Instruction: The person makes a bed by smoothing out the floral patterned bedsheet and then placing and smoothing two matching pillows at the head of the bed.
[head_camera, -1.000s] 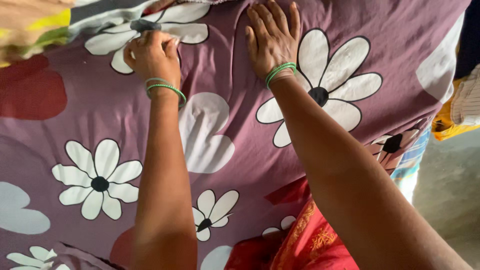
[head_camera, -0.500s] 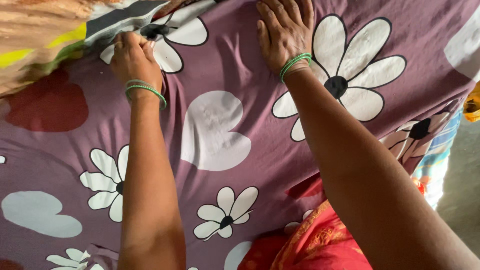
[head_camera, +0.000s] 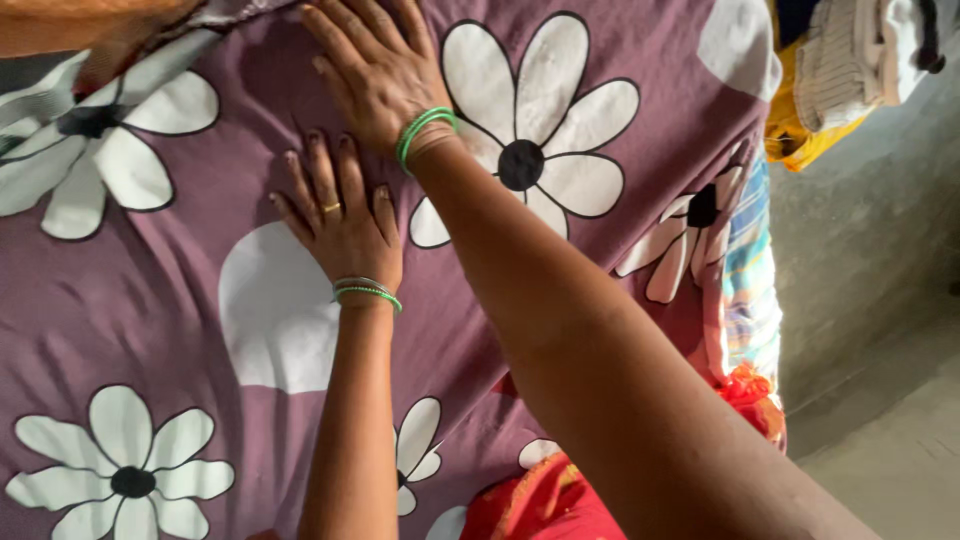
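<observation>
Both our hands flat on the purple flowered bedsheet (head_camera: 620, 300)

Left hand (head_camera: 340, 215) lies released, fingers spread, palm down on the sheet by a white heart shape, ring and green bangles on. Just above and to its right, our right hand (head_camera: 375, 70) presses open and flat beside the big white daisy (head_camera: 525, 150). The sheet covers the whole bed; folded clothes (head_camera: 845, 70) sit far right.

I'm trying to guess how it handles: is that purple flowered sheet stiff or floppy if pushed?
Probably floppy: the purple flowered sheet shows creases near the left hand and drapes over the edge. Likely light, bunching rather than sliding under the flat right hand.
</observation>
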